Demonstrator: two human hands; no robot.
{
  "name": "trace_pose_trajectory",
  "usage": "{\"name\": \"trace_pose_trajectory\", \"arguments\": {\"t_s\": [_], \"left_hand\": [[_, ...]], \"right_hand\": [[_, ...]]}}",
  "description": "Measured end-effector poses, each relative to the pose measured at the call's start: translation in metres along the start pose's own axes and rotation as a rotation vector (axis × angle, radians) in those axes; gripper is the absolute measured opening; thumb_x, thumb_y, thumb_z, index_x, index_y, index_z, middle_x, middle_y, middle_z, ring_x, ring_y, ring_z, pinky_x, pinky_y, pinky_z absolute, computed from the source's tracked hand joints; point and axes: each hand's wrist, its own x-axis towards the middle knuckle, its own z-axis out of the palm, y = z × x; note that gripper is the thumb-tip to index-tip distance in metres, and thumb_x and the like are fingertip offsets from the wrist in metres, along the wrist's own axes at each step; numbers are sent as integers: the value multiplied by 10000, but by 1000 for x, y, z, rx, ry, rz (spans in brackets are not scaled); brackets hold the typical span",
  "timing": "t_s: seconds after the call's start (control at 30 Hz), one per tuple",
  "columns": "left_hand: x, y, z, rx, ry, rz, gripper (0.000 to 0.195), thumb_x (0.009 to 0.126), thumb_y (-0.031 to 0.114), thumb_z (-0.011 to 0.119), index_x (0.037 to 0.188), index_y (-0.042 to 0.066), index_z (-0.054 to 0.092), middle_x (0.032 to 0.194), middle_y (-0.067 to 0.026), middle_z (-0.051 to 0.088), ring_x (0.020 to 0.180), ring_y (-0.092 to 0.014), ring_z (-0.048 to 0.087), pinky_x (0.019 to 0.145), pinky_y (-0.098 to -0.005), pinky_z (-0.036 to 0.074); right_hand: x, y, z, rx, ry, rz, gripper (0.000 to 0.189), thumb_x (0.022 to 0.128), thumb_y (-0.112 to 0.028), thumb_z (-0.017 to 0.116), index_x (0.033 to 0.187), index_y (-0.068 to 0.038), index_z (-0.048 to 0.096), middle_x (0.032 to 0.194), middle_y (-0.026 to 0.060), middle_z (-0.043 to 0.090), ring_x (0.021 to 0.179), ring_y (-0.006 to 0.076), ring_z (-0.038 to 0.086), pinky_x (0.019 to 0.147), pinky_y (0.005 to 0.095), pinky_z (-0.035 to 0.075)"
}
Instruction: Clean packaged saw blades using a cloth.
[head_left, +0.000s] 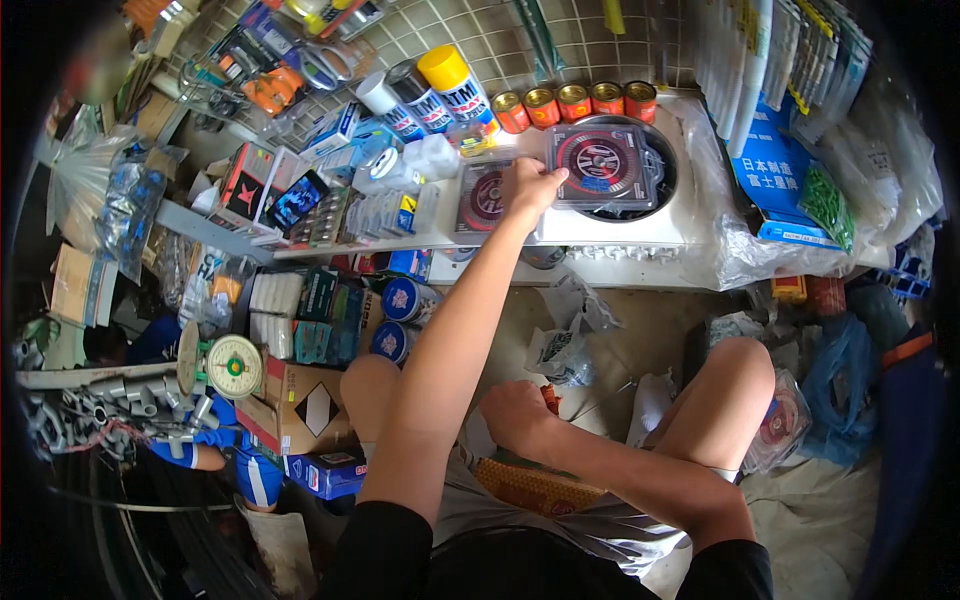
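My left hand reaches over the white shelf and pinches the left edge of a clear plastic pack with a red-and-black cutting disc. This pack rests partly over a round metal tin that has dark items inside. Under and beside my left hand lies a second, similar disc pack. Down by my lap, my right hand is closed in a fist around a small orange-red item, mostly hidden by the fingers. Below it a gold-patterned packet lies on my lap.
Several small red cans and spray cans line the shelf's back. A phone leans at the left, above a dial scale. Plastic bags lie on the floor. Another person's leg shows at lower left.
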Motion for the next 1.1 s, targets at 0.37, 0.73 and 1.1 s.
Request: {"name": "trace_pose_trajectory", "arguments": {"t_s": [0.37,0.73,1.1], "left_hand": [[-25,50,-18,450,142,240,315,863,287,769,912,-23,746,955,-259,752,947,-409,743,873,-492,592],[-41,60,-38,-866,-283,-30,434,1001,84,631,1390,10,453,1279,-121,588,1038,-237,671,893,-540,648],[-167,-41,-98,-1511,-476,-57,510,869,-59,548,1368,45,545,1338,-147,641,1231,-275,634,1022,-471,564]], "right_hand": [[-5,6,5,4,18,-25,149,861,-130,684,908,-41,793,919,156,774,903,318,777,735,426,611],[-6,11,0,18,-6,-20,193,885,-203,691,910,-38,789,942,170,772,911,336,775,740,442,611],[-14,91,-87,1218,689,344,424,1020,-401,485,892,-52,689,675,125,703,490,206,668,474,410,567]]}}
